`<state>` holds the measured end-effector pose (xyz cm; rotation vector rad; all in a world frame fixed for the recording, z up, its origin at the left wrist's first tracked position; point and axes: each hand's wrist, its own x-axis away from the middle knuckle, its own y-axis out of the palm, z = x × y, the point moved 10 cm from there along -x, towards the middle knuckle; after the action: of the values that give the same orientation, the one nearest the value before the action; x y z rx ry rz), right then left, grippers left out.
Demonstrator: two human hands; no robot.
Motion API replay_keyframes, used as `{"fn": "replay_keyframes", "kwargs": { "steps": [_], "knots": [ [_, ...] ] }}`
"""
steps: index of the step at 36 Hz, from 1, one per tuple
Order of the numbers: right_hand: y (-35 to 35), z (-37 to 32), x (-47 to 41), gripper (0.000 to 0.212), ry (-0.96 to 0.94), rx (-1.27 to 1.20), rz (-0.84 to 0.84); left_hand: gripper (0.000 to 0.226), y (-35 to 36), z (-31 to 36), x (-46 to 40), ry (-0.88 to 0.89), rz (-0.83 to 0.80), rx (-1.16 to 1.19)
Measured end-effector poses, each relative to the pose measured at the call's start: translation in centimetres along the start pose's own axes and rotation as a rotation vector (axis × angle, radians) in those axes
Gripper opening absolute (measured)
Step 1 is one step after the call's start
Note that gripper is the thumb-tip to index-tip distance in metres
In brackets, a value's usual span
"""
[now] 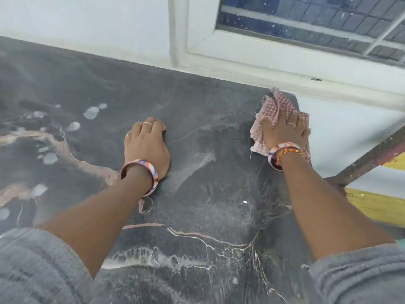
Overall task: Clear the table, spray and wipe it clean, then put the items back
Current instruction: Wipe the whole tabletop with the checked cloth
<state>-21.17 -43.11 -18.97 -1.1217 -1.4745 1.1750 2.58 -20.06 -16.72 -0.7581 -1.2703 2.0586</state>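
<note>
Indoors, two bare hands on one dark veined marble desk, right hand spread flat, pressing one pink waffle-weave cloth at far right corner, left hand resting fingers curled under, white wall, window behind

On my feed, both forearms are bare below grey ribbed knit sleeves pushed up toward the elbows. My left hand wears a thin ring and, at the wrist, a wide bangle patterned in pink, orange, blue and white. My right hand also carries a slim ring, with a matching bangle and a red-and-yellow thread band beside it.
</note>
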Motion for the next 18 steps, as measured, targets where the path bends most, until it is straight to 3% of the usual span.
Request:
{"fn": "replay_keyframes", "kwargs": {
  "steps": [4,11,15,18],
  "knots": [
    [0.6,-6.4,-1.5,0.066,-0.021,-0.007,0.014,0.032,0.4,-0.3,-0.2,-0.024,-0.013,-0.01],
    [3.4,-26.7,4.0,0.06,-0.665,0.001,-0.016,0.038,0.6,-0.8,-0.4,-0.014,-0.035,-0.038],
    [3.3,-26.8,3.3,0.058,-0.8,0.02,-0.067,0.037,0.3,-1.0,-0.3,0.001,-0.009,0.0],
    [1.9,-20.7,-0.8,0.06,-0.661,-0.006,-0.048,0.036,0.1,-1.0,-0.3,0.001,0.009,0.032]
  ]
}}
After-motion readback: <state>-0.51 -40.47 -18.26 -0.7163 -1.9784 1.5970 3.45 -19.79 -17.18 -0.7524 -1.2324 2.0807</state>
